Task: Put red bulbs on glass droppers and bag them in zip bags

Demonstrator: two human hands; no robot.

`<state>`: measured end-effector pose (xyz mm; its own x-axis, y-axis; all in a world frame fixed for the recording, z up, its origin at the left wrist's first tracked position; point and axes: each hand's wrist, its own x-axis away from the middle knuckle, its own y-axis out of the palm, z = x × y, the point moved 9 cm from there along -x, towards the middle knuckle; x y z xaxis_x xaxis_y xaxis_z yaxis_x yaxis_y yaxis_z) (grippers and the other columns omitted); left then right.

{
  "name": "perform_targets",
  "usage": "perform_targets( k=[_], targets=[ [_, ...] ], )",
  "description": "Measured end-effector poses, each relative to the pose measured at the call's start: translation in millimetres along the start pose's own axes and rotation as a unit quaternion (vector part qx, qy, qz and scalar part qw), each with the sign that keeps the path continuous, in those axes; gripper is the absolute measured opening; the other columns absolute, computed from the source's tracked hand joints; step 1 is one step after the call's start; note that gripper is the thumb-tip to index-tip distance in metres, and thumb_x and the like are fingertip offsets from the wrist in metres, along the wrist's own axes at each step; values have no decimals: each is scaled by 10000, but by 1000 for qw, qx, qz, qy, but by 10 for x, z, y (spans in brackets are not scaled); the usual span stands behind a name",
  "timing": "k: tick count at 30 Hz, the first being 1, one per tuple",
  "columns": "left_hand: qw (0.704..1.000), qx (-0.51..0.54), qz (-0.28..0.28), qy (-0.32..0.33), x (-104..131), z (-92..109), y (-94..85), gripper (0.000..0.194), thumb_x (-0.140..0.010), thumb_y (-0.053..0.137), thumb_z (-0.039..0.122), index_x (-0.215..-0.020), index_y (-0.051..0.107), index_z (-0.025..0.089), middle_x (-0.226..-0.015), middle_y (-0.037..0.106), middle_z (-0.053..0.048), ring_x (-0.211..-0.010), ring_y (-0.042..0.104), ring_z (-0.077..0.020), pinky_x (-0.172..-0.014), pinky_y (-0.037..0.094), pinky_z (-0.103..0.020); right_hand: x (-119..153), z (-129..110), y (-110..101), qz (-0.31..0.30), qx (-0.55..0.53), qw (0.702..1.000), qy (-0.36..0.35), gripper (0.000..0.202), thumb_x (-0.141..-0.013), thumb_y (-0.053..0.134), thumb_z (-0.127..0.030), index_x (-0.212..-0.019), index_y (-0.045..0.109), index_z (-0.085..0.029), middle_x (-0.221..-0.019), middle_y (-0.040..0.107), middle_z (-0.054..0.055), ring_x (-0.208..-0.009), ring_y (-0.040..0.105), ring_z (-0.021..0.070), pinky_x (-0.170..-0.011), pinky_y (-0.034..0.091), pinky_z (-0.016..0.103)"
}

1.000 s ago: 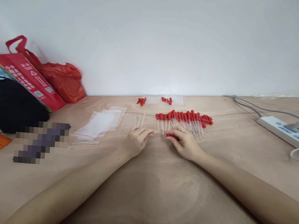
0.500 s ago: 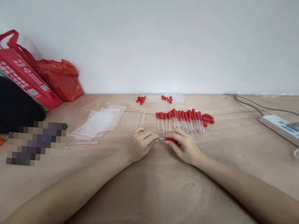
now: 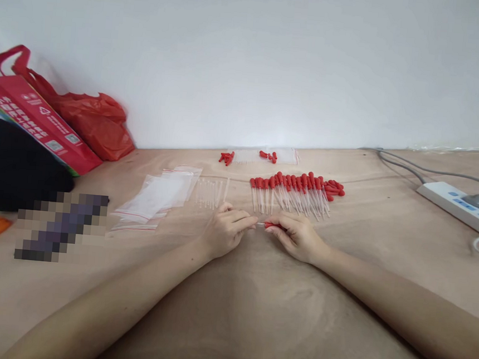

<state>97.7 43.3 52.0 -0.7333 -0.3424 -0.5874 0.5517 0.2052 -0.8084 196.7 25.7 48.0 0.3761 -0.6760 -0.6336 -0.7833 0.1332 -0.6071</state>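
Note:
Between finger and thumb, my left hand (image 3: pixel 227 231) pinches a thin clear tube (image 3: pixel 260 224). The tube's right end meets a red rubber bulb (image 3: pixel 273 225), which my right hand (image 3: pixel 297 237) grips. Behind my right hand lies a row of clear droppers with red bulbs (image 3: pixel 292 183), tips toward me. Loose red bulbs (image 3: pixel 334 189) rest at the row's right end. Several bare clear tubes (image 3: pixel 209 193) lie behind my left hand.
Clear zip bags (image 3: pixel 154 194) with red edges overlap on the wooden table (image 3: pixel 261 315). More red bulbs (image 3: pixel 226 157) sit near the wall. Red bags (image 3: pixel 97 122), a black item (image 3: pixel 18 166) and a blurred dark object (image 3: pixel 63 228) are left. A power strip (image 3: pixel 463 206) is right.
The view has shifted slightly. Both hands keep hold of the tube and bulb, nearly in the same place.

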Motion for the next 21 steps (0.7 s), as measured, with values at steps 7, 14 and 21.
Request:
perform_targets(
  k=[7, 14, 21],
  targets=[
    [999, -36, -1, 19, -9, 65, -30, 255, -831, 369, 97, -889, 599, 190, -778, 679, -3, -659, 590, -98, -650, 278, -295, 29, -57, 18, 4, 55, 998, -43, 164, -853, 433, -206, -907, 580, -158, -767, 618, 65, -699, 559, 146, -629, 466, 270],
    [996, -86, -3, 16, -11, 156, -47, 226, -847, 390, 131, -832, 608, 186, -732, 663, 5, -598, 558, -104, -644, 262, -310, 56, -33, 63, -13, 124, 991, -52, 170, -843, 456, -266, -868, 595, -171, -772, 633, 61, -692, 560, 160, -626, 445, 293],
    [994, -105, -7, 4, -1, 185, -18, 220, -855, 403, 165, -792, 613, 185, -701, 652, 5, -581, 547, -108, -668, 270, -316, 20, -82, 98, -45, 160, 984, -62, 216, -854, 416, -283, -862, 601, -171, -730, 613, 54, -659, 541, 155, -571, 395, 274]
  ],
)
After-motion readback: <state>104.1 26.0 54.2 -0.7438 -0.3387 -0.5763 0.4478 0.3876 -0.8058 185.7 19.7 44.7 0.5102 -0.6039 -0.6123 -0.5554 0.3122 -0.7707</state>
